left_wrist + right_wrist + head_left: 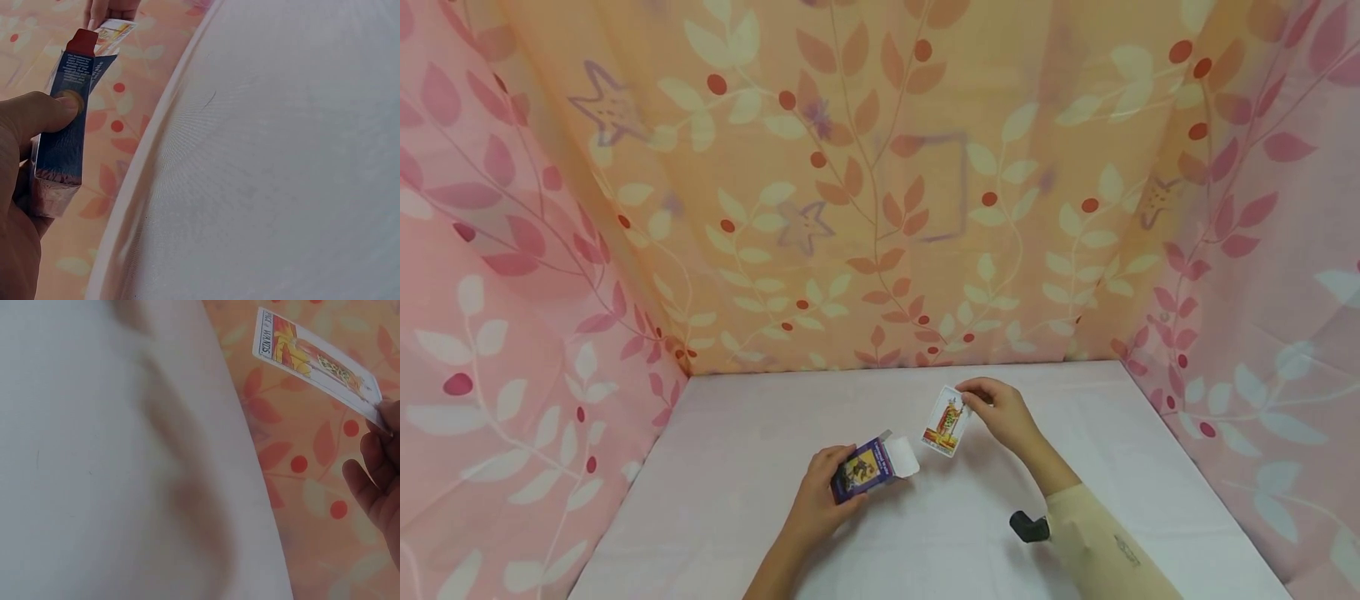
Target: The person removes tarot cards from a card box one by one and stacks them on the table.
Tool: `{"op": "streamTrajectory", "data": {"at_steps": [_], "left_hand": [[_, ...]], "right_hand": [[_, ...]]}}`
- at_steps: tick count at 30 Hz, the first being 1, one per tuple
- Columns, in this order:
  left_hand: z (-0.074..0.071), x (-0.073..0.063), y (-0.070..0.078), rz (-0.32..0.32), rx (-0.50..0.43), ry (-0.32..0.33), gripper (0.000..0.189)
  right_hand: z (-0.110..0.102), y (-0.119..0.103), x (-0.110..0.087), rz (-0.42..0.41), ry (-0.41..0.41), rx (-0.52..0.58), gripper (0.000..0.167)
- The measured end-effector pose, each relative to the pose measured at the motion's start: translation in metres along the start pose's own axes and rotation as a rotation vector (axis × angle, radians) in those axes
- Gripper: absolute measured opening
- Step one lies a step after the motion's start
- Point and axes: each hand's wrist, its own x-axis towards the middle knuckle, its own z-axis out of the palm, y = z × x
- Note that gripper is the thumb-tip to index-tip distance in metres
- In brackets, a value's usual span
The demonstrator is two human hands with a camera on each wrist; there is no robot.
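My left hand (pixel 822 492) grips a dark blue card box (pixel 860 472) with a picture on its front, thumb along one edge and fingers along the other. The box tilts up to the right, its white lid flap (pixel 903 457) folded out. In the left wrist view the thumb presses the narrow side of the box (pixel 65 140), and a red tab (pixel 82 42) stands up at its top. My right hand (pixel 1003 408) pinches a tarot card (pixel 946 423) by its upper right corner, face showing. The right wrist view shows "Wands" printed on the card (pixel 312 359).
A white-covered table (pixel 715 450) lies under both hands. An orange leaf-patterned curtain (pixel 865 208) hangs behind it, with pink patterned cloth (pixel 497 350) at the left and more pink cloth (pixel 1262 333) at the right. A black object (pixel 1028 527) sits by the right sleeve.
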Motion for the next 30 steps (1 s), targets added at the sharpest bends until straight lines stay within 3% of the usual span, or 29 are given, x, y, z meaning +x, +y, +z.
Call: {"op": "streamTrajectory", "data": {"at_steps": [21,30], "left_hand": [[-0.002,-0.001,0.000,-0.018,-0.009,-0.001,0.081],[-0.002,-0.001,-0.002,-0.035,-0.020,-0.008,0.082]], "right_hand": [[0.013,0.034,0.020,0.062,-0.144,-0.071,0.013],[0.017,0.046,0.021,0.083,-0.209,-0.043,0.013]]}}
